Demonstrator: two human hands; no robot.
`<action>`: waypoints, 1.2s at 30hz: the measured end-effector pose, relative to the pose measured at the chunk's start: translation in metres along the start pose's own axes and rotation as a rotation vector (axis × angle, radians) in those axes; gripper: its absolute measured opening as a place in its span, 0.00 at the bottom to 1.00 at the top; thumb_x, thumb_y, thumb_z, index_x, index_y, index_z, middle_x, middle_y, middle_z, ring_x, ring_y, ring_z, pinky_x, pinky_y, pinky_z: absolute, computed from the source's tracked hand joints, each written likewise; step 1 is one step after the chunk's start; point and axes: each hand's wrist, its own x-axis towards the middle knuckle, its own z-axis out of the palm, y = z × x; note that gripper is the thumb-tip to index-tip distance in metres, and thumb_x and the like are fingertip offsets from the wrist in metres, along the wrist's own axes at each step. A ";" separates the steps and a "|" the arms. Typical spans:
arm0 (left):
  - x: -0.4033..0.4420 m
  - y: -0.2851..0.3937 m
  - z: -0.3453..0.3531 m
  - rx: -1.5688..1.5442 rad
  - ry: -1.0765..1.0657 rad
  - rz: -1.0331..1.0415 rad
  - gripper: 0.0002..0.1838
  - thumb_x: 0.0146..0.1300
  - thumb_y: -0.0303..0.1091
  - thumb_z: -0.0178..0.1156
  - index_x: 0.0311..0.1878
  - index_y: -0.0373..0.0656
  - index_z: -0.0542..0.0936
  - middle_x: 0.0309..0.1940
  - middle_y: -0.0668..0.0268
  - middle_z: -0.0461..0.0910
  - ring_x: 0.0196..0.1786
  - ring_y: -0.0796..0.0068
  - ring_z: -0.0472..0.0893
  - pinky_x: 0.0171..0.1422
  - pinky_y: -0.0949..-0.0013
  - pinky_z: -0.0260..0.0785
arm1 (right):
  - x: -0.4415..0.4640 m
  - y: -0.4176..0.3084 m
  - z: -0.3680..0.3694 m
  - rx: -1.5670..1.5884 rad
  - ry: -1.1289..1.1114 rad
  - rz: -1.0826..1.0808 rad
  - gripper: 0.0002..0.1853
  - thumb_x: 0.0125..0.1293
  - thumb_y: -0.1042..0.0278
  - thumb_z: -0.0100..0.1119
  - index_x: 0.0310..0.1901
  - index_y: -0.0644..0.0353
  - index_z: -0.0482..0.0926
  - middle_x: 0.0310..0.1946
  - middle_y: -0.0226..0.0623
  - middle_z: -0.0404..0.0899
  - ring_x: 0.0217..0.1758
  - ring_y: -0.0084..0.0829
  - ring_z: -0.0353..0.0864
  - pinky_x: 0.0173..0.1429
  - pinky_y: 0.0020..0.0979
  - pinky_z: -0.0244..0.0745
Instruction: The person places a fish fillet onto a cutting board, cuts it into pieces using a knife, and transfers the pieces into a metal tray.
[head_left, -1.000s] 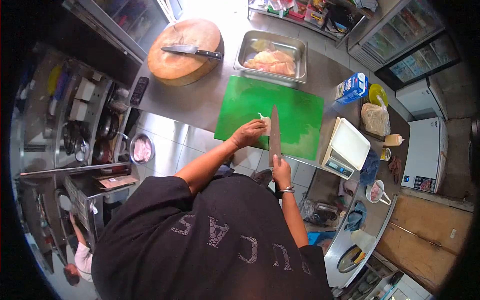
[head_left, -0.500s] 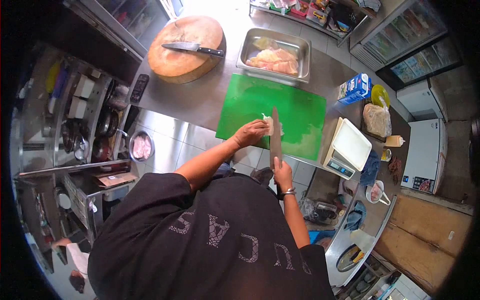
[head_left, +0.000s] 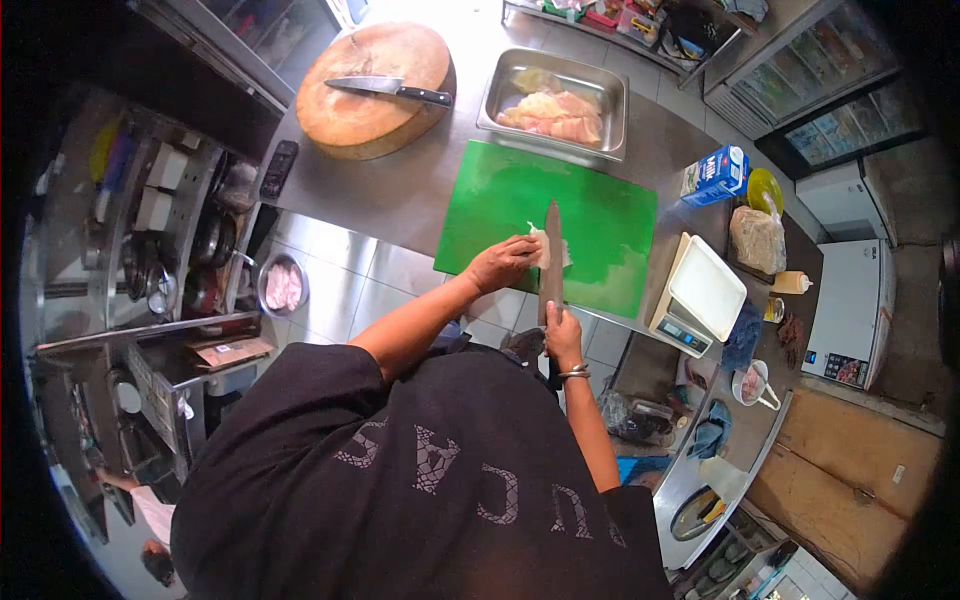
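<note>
My left hand presses its closed fingertips on a small pale piece of raw meat at the near edge of the green cutting board. Wrapped round the handle of a long knife is my right hand. The blade lies across the board, pointing away from me, right beside my left fingertips, with a bit of the pale meat showing on its far side. Beyond the board stands a metal tray with raw chicken pieces in it.
A second knife rests on a round wooden block. Right of the board are a kitchen scale, a milk carton and a bagged item. A bowl of meat sits lower left. Another person is at far lower left.
The knife and my right hand have slid slightly forward, away from me. My left hand stays on the meat. The person at lower left has shifted an arm.
</note>
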 end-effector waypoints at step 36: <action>0.004 0.007 -0.007 0.031 0.066 -0.013 0.18 0.59 0.27 0.61 0.53 0.37 0.82 0.54 0.57 0.84 0.60 0.61 0.82 0.69 0.64 0.75 | -0.055 0.044 -0.031 -0.166 -0.089 0.017 0.32 0.76 0.40 0.54 0.31 0.69 0.78 0.30 0.66 0.79 0.39 0.69 0.79 0.41 0.56 0.73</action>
